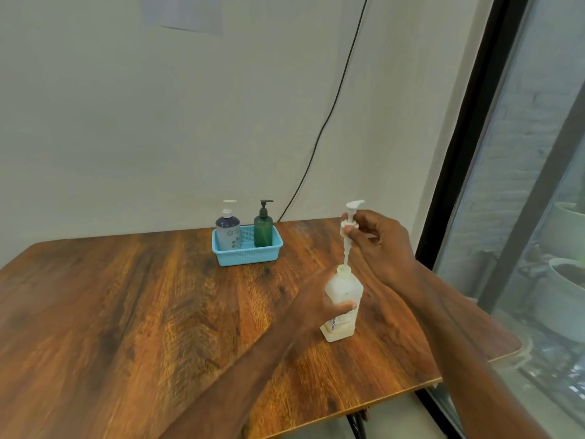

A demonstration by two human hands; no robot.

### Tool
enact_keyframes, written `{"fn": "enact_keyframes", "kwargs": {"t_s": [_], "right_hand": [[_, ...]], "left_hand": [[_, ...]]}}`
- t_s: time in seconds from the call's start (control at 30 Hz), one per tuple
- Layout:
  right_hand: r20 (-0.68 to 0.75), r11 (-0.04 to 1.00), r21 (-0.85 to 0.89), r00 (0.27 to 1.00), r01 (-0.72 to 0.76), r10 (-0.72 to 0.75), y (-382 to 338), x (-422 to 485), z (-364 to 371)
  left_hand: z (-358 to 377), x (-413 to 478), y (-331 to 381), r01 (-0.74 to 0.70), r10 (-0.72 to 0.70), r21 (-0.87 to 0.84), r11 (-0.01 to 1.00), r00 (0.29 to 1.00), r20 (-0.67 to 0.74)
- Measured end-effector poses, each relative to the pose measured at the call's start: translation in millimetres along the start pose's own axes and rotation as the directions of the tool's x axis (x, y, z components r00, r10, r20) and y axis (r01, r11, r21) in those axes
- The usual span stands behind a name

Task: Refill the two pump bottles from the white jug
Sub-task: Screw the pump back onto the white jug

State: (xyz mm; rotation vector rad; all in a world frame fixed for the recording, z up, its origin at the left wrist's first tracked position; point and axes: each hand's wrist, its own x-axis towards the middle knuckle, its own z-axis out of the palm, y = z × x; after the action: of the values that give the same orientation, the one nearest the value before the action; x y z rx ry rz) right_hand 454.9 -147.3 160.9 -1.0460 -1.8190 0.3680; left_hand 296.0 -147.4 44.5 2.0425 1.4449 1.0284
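The white jug [342, 299], a square translucent bottle, stands on the wooden table [126, 312] right of centre. My left hand [316, 304] grips its body from the left. My right hand [376, 240] pinches the white pump head [351, 217], lifted above the jug's open neck, with the pump's tube still reaching down into the neck. Two pump bottles stand upright in a blue basket [248, 253] at the back: a dark blue flowered bottle [228, 231] with a white pump on the left, a green bottle [263, 228] with a dark pump on the right.
A black cable [329, 122] runs down the wall behind the table. A dark-framed window [459, 185] stands close on the right, with grey pots [566, 280] beyond the glass. The table's right edge lies near the window frame.
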Motion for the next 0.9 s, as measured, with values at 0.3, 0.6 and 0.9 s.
{"fn": "enact_keyframes", "kwargs": {"t_s": [0.3, 0.6, 0.9], "right_hand": [[0.049, 0.991, -0.121, 0.996, -0.063, 0.07, 47.2, -45.1, 27.4], [0.064, 0.983, -0.184, 0.998, 0.015, -0.003, 46.4, -40.7, 23.4], [-0.123, 0.972, -0.149, 0.979, -0.183, 0.165, 48.9, -56.5, 39.4]], "left_hand": [[-2.7, -4.2, 4.9, 0.0, 0.0, -0.04, 0.999, 1.0, -0.017], [-3.2, -9.8, 7.1, -0.015, 0.015, -0.055, 0.998, 1.0, -0.007], [-5.4, -13.9, 10.9, -0.001, 0.005, -0.109, 0.994, 0.999, 0.034]]}}
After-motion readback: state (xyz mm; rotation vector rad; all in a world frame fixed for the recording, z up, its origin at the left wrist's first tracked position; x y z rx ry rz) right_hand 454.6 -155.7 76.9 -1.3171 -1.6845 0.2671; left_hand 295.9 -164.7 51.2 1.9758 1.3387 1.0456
